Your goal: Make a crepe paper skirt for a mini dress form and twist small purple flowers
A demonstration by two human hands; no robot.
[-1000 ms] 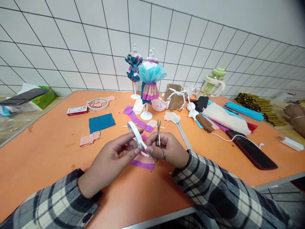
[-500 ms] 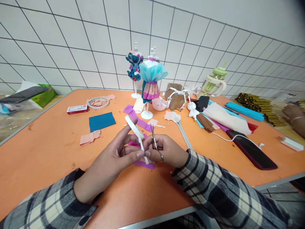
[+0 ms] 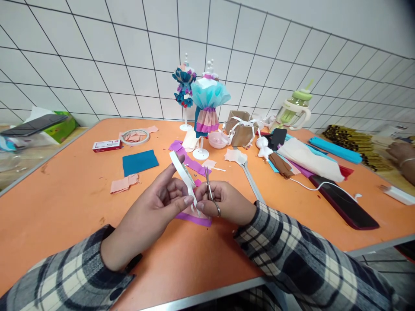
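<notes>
My left hand (image 3: 162, 198) is closed on a roll of white tape (image 3: 183, 170), whose loose strip hangs down between my hands. Small scissors (image 3: 209, 190) are in my right hand (image 3: 228, 201), blades pointing up and a ring handle by the fingers. My right fingertips touch the strip's lower end, which looks split. Just below lies a piece of pink and purple paper (image 3: 197, 219), partly hidden by my hands. Behind them, a mini dress form in a turquoise, pink and purple dress (image 3: 209, 99) stands upright beside another in dark blue (image 3: 184, 86).
On the left are a blue paper piece (image 3: 140, 163), a tape ring (image 3: 147, 137) and a red-white box (image 3: 106, 146). A brown box (image 3: 240, 129), bottle (image 3: 293, 110), paper rolls (image 3: 308, 160) and phone (image 3: 345, 203) lie right. Another person's hand (image 3: 403, 157) shows far right.
My left thumb has moved slightly up and away from my right fingertips. The strip's lower end now shows separate strands. The view has shifted slightly.
</notes>
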